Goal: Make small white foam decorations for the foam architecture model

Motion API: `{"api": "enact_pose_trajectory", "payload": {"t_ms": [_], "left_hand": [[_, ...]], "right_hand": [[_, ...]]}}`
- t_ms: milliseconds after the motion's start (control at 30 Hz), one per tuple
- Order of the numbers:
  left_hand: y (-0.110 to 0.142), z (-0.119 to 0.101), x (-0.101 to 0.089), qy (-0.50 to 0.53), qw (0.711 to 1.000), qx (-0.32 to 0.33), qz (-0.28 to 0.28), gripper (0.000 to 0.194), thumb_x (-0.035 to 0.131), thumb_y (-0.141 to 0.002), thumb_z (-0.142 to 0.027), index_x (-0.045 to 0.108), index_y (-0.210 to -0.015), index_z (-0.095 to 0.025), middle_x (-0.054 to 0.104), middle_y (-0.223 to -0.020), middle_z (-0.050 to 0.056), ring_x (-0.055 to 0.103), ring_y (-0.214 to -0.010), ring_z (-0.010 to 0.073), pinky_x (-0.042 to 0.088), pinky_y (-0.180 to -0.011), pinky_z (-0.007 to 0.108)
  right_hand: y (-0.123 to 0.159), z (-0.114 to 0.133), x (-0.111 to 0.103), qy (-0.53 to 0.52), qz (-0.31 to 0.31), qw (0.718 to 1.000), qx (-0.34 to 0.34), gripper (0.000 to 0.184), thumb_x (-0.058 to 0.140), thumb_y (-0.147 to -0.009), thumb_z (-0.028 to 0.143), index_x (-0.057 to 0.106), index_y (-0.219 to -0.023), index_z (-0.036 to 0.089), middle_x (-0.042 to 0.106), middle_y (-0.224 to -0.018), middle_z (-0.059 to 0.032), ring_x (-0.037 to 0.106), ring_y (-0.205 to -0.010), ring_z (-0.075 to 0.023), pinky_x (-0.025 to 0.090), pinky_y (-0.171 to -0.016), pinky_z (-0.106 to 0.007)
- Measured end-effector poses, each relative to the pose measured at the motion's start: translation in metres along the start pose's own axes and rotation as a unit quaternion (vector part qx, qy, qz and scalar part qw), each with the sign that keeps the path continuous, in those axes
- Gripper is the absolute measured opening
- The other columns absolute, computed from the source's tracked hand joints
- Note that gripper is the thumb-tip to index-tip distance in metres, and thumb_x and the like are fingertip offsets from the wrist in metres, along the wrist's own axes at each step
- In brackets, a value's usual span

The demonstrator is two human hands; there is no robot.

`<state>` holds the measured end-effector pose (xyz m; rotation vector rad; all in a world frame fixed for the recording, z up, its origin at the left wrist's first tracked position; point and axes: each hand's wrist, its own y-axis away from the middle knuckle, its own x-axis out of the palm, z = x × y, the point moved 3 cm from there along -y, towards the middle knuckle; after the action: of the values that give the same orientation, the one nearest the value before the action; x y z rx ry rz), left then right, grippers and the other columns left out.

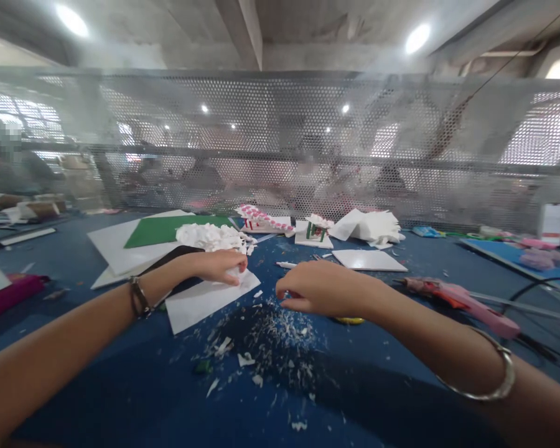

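From afar, I saw a white sheet (203, 306) on the blue table (135, 392) beneath the curled left hand (221, 266). The right hand (326, 289) bent loosely near scraps (246, 359); whether either gripped anything, I couldn't tell

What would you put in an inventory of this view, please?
Mesh screen: one, grey, background
Ceiling lights: several, white, overhead
Table: one, blue, foreground
Green sheet: one, green, left
White sheets: several, white, left
Paper pile: one, white, left of centre
Small models: two, multicoloured, rear centre
Paper bundle: one, white, rear right
White slab: one, white, right of centre
Scraps: many, mostly white, front
Pink tool: one, pink, right
Magenta item: one, magenta, left
Loose sheet: one, white, left of centre
Left hand: one, bare, at loose sheet
Right hand: one, bare, near scraps
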<state>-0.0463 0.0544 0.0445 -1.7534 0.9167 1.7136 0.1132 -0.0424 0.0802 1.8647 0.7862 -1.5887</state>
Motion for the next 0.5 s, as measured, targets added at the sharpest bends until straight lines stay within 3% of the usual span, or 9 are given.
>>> {"api": "enact_pose_trajectory", "payload": {"t_ms": [100, 167, 267, 333, 400, 500], "left_hand": [[-0.001, -0.004, -0.009, 0.020, 0.999, 0.001, -0.049, 0.024, 0.046, -0.071, -0.023, 0.049, -0.092, -0.012, 0.057, -0.092, 0.010, 0.052, -0.083, 0.0211, 0.039, -0.074, 0.030], [0.000, -0.010, -0.022, 0.039, 0.995, 0.013, -0.089, 0.031, 0.043, -0.074, -0.027, 0.044, -0.102, -0.013, 0.054, -0.103, 0.010, 0.050, -0.090, 0.0197, 0.038, -0.076, 0.027], [0.001, -0.024, -0.047, 0.078, 0.980, 0.051, -0.176, 0.037, 0.043, -0.077, -0.034, 0.041, -0.109, -0.016, 0.050, -0.112, 0.009, 0.047, -0.098, 0.0194, 0.037, -0.081, 0.026], [0.001, -0.035, -0.060, 0.114, 0.964, 0.086, -0.225, 0.038, 0.048, -0.076, -0.037, 0.043, -0.108, -0.016, 0.053, -0.107, 0.008, 0.051, -0.091, 0.0178, 0.038, -0.077, 0.026], [0.000, -0.044, -0.065, 0.147, 0.949, 0.107, -0.256, 0.041, 0.050, -0.075, -0.038, 0.042, -0.110, -0.017, 0.053, -0.104, 0.007, 0.052, -0.088, 0.0170, 0.040, -0.074, 0.025], [-0.001, -0.052, -0.061, 0.204, 0.933, 0.096, -0.282, 0.046, 0.052, -0.074, -0.038, 0.040, -0.113, -0.017, 0.051, -0.112, 0.009, 0.051, -0.094, 0.0184, 0.042, -0.076, 0.026]], "right_hand": [[-0.006, -0.004, 0.005, -0.023, -0.030, 0.998, 0.053, 0.023, 0.046, -0.078, 0.029, 0.059, -0.094, 0.018, 0.064, -0.080, -0.0076, 0.057, -0.071, -0.0197, 0.038, -0.056, -0.029], [-0.008, -0.012, 0.003, -0.079, -0.130, 0.983, 0.103, 0.039, 0.047, -0.077, 0.036, 0.049, -0.110, 0.015, 0.061, -0.095, -0.0119, 0.055, -0.083, -0.0222, 0.041, -0.067, -0.033], [-0.009, -0.027, -0.002, -0.208, -0.263, 0.932, 0.135, 0.062, 0.050, -0.073, 0.043, 0.033, -0.122, 0.010, 0.050, -0.112, -0.0165, 0.049, -0.097, -0.0213, 0.040, -0.078, -0.033], [-0.009, -0.034, -0.004, -0.284, -0.280, 0.907, 0.135, 0.053, 0.052, -0.072, 0.040, 0.042, -0.114, 0.010, 0.054, -0.102, -0.0130, 0.051, -0.088, -0.0179, 0.042, -0.073, -0.030], [-0.008, -0.037, -0.009, -0.316, -0.282, 0.896, 0.135, 0.027, 0.051, -0.073, 0.034, 0.054, -0.088, 0.012, 0.057, -0.079, -0.0056, 0.051, -0.071, -0.0134, 0.041, -0.062, -0.026], [-0.003, -0.039, -0.017, -0.320, -0.306, 0.884, 0.150, 0.019, 0.047, -0.074, 0.029, 0.051, -0.063, 0.014, 0.046, -0.057, 0.0023, 0.042, -0.054, -0.0083, 0.034, -0.050, -0.022]]}}
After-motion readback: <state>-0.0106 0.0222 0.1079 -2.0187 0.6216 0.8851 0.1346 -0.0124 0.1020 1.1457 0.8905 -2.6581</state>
